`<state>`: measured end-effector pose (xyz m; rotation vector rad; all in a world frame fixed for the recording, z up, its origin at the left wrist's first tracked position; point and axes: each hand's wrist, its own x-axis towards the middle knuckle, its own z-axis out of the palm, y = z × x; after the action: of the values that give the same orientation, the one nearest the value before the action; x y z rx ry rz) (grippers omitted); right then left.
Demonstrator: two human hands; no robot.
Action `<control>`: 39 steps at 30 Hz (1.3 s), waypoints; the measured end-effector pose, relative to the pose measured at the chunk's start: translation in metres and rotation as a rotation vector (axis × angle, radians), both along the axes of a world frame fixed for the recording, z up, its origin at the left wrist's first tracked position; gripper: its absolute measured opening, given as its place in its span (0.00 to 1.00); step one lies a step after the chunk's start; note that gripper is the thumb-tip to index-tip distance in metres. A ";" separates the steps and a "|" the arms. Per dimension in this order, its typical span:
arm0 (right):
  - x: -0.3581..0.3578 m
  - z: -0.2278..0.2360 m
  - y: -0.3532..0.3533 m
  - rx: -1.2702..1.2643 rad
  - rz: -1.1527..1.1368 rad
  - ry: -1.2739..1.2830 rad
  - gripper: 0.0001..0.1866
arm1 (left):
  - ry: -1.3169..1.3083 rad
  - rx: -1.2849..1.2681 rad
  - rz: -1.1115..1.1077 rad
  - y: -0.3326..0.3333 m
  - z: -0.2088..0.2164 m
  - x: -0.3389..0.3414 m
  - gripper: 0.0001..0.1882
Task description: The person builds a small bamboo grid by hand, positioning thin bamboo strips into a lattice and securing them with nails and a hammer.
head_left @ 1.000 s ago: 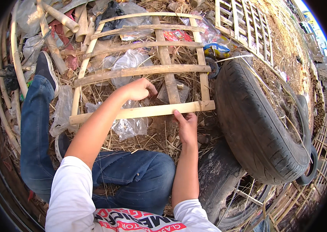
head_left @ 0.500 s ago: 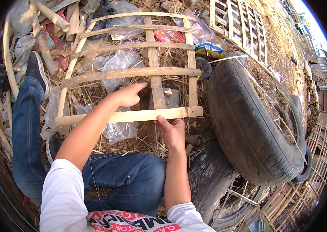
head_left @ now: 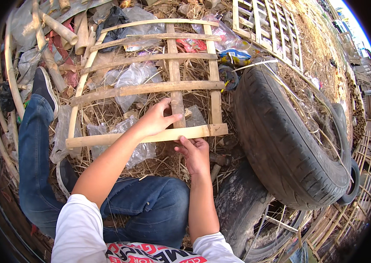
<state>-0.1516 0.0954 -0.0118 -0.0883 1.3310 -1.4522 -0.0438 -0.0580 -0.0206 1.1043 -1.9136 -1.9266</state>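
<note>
A frame of bamboo strips [head_left: 146, 88] lies before me, several curved crosspieces laid over three lengthwise strips. My left hand [head_left: 155, 120] reaches over the nearest crosspiece, thumb and forefinger apart, with the thumb tip by the middle lengthwise strip [head_left: 176, 94]. Nothing shows in that hand. My right hand [head_left: 195, 154] is at the lower edge of the nearest crosspiece, a pale bamboo slat [head_left: 155, 135]. Its thumb touches the slat's edge and its fingers curl; part of the grip is hidden.
A large worn tyre [head_left: 282, 140] stands close on the right, with a dark log-like piece [head_left: 242, 206] below it. Another slatted frame [head_left: 269, 26] lies at the far right. Clear plastic bags [head_left: 133, 81] and straw are under the frame. Bamboo poles [head_left: 58, 27] lie far left.
My left hand has turned from a pointing forefinger to a spread thumb and forefinger, moving right and nearer toward the middle strip. The right hand's thumb has slid down to the slat's edge.
</note>
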 end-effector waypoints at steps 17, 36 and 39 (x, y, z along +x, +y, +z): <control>0.008 -0.005 0.007 -0.001 0.052 0.004 0.12 | -0.077 -0.087 -0.059 0.006 -0.005 0.024 0.54; 0.006 -0.006 0.011 0.038 0.087 0.105 0.13 | -0.117 0.158 -0.066 -0.010 0.005 -0.005 0.37; 0.007 -0.006 0.011 0.034 0.048 0.113 0.11 | -0.057 0.130 -0.033 -0.008 -0.009 -0.010 0.34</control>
<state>-0.1443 0.1059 -0.0180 -0.1816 1.4349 -1.4006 -0.0533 -0.0661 -0.0293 1.1828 -1.8693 -2.0845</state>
